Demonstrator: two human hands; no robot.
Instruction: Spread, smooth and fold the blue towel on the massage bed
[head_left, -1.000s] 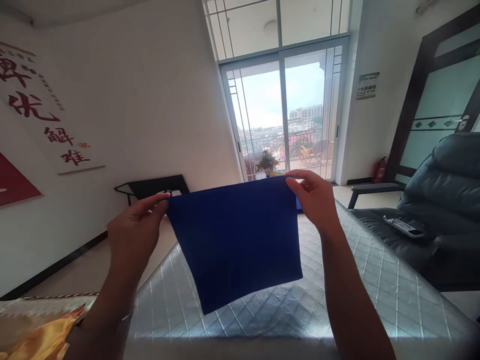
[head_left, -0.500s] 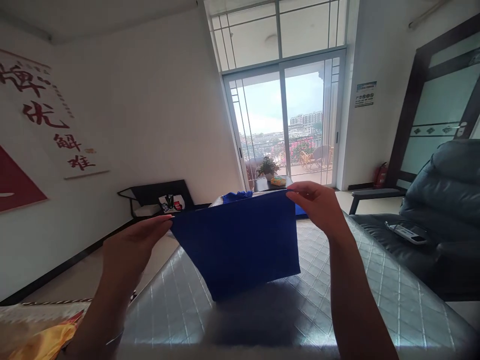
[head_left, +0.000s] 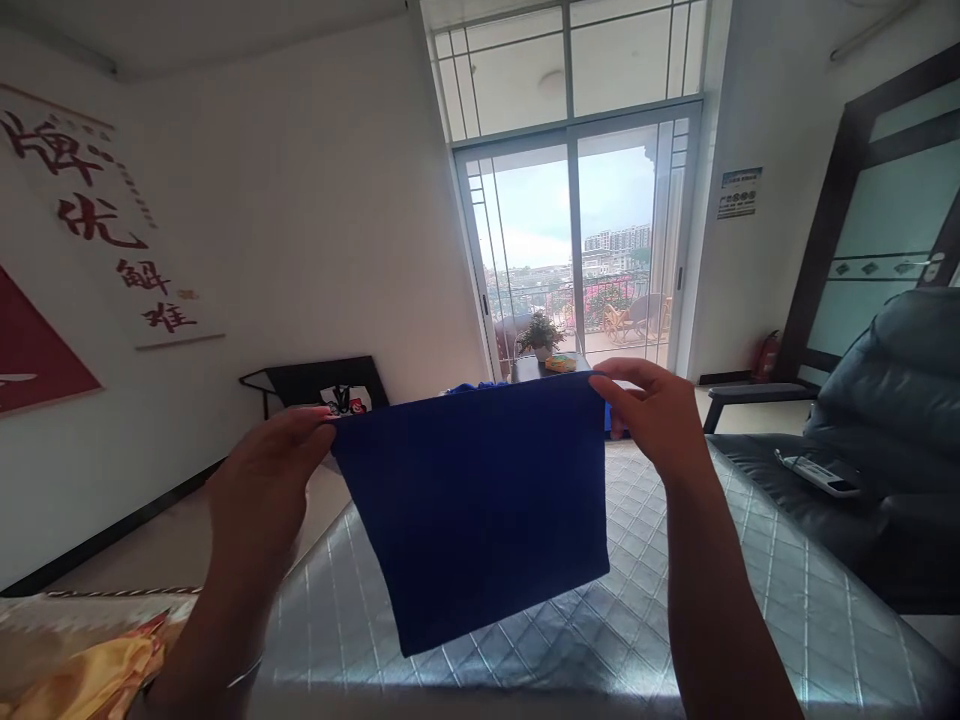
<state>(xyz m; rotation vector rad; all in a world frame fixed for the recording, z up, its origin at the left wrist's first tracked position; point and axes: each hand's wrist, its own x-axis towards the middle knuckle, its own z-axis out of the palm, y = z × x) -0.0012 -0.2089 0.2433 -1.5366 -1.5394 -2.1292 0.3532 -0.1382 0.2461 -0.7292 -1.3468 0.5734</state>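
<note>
A dark blue cloth (head_left: 480,510) hangs flat in the air in front of me, held by its two top corners. My left hand (head_left: 262,480) pinches the top left corner. The top right corner is pinched by my right hand (head_left: 652,415). The cloth's lower edge hangs just above a grey quilted surface (head_left: 750,590). More blue fabric (head_left: 476,386) peeks up just behind the cloth's top edge.
A dark massage chair (head_left: 877,440) with a remote (head_left: 817,472) on it stands at the right. A black side table (head_left: 315,380) is by the left wall. Yellow fabric (head_left: 90,675) lies at the bottom left. Glass balcony doors (head_left: 577,250) are straight ahead.
The cloth dipped toward the quilted surface half a second ago, then rose again; it now hangs free and stretched wider between my hands.
</note>
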